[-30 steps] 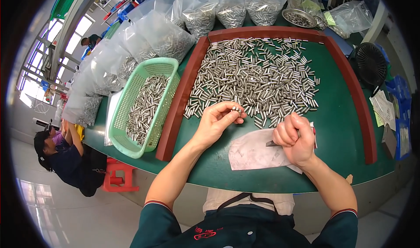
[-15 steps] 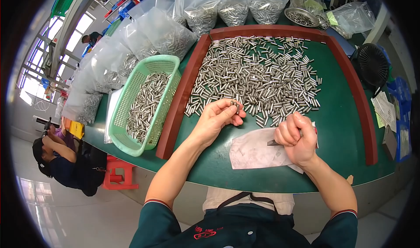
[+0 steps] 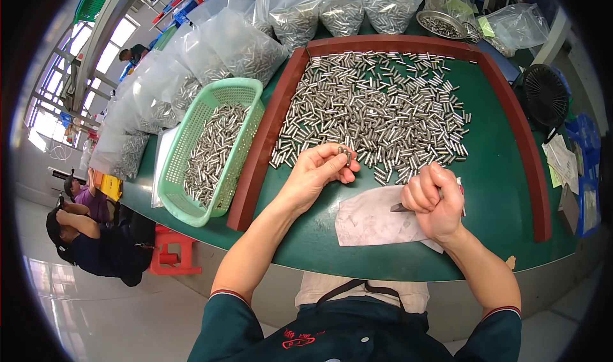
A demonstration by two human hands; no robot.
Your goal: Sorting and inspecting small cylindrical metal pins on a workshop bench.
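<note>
Pinched between the thumb and fingertips of the left hand (image 3: 317, 172) are a few small metal pins (image 3: 345, 152), held palm-up just at the near edge of the big heap of metal pins (image 3: 373, 109). Closed into a loose fist, the right hand (image 3: 435, 199) grips a thin dark tool (image 3: 400, 207) whose tip pokes out toward nine o'clock, over a crumpled sheet of white paper (image 3: 370, 220) lying flat on the green tabletop (image 3: 504, 189).

From the left hand, the heap spreads toward twelve and one o'clock, filling most of the area fenced by a reddish-brown wooden frame (image 3: 267, 132) that runs round three sides and is open toward the person. At nine o'clock of the left hand, just outside the frame, sits a light green plastic basket (image 3: 198, 212), partly filled with more pins. Beyond the basket, from ten to twelve o'clock, stand many clear plastic bags (image 3: 239, 42) stuffed with the same parts. A round metal bowl (image 3: 442, 24) with pins rests at the far edge, about one o'clock. A black fan (image 3: 544, 95) stands at two o'clock of the right hand, with papers (image 3: 562, 161) beside it. Far off at eight o'clock, other people (image 3: 89, 234) sit low by a red stool (image 3: 172, 253).
</note>
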